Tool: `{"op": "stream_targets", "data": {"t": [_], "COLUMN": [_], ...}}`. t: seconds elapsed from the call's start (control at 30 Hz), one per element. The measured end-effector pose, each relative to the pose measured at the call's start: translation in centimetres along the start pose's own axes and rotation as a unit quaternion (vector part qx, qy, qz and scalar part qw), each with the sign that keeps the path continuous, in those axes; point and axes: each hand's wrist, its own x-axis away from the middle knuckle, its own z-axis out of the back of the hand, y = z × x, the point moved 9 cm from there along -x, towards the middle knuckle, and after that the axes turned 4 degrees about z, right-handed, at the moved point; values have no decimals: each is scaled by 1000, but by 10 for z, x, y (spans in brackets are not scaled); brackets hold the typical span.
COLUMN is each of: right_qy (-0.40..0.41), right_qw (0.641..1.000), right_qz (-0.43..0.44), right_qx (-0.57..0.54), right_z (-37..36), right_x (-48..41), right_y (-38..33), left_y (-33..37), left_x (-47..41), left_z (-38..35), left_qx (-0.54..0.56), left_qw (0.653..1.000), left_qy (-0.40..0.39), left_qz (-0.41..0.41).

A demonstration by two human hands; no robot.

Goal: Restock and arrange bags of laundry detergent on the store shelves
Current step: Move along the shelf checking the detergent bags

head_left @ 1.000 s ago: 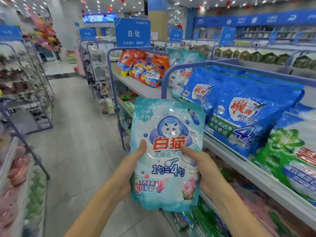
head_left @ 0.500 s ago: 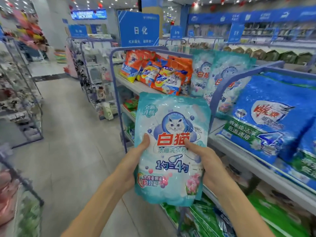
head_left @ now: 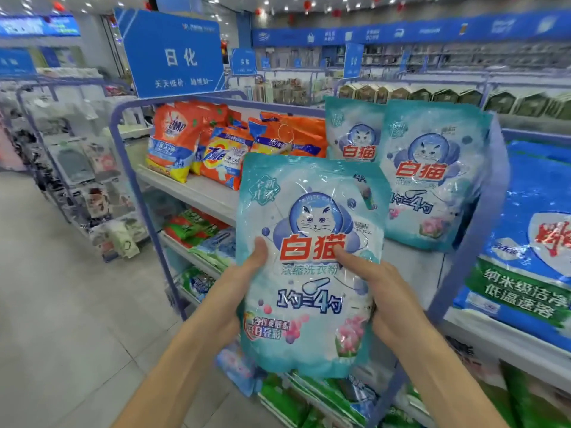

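Note:
I hold a teal detergent bag with a white cat picture (head_left: 309, 208) upright in front of me, in the air before the top shelf (head_left: 197, 193). My left hand (head_left: 238, 282) grips its left edge, thumb on the front. My right hand (head_left: 370, 291) grips its right edge, thumb near the red lettering. Two matching teal cat bags (head_left: 432, 174) stand upright on the top shelf just behind and to the right of my bag. Orange detergent bags (head_left: 216, 143) lean on the same shelf to the left.
Large blue detergent bags (head_left: 531, 236) fill the shelf at the right behind a blue metal frame post (head_left: 482, 211). Green and blue bags (head_left: 197, 230) lie on lower shelves. A blue sign (head_left: 176, 57) stands above. The tiled aisle floor (head_left: 61, 304) lies at the left, with another rack (head_left: 80, 168) beyond.
I have moved forward along the aisle with the bag held in both hands. The matching teal bags and orange bags now sit much closer, and the blue bags slid to the right edge.

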Motion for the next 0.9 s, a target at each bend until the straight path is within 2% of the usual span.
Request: {"op": "stream_targets", "data": {"t": [0.33,0.5,0.63,0.77,0.9], "right_qy": [69,135,213,298,352], "right_qw": [994,981,967,939,915], "right_qz": [76,134,141,141,148], "right_qx": [-25,-20,23,94,128], "right_z": [-23,-10,18,56,85], "right_x": [-110,-163,-210,-253,-278], "right_y": [-37,-65,-81,-87,-88], "left_y": [79,121,152,171,173], "left_x": [-132,-209,-273,-334,-364], "left_z": [-5,-35,-65,-87,-103], "left_qx": [-46,-64,-105,-129,-92], "left_qw": [995,980,967,962,965], "left_qy": [-87,-169,-184,-158,-155], "left_qz": [-30,-79,-144,-181,-189]}}
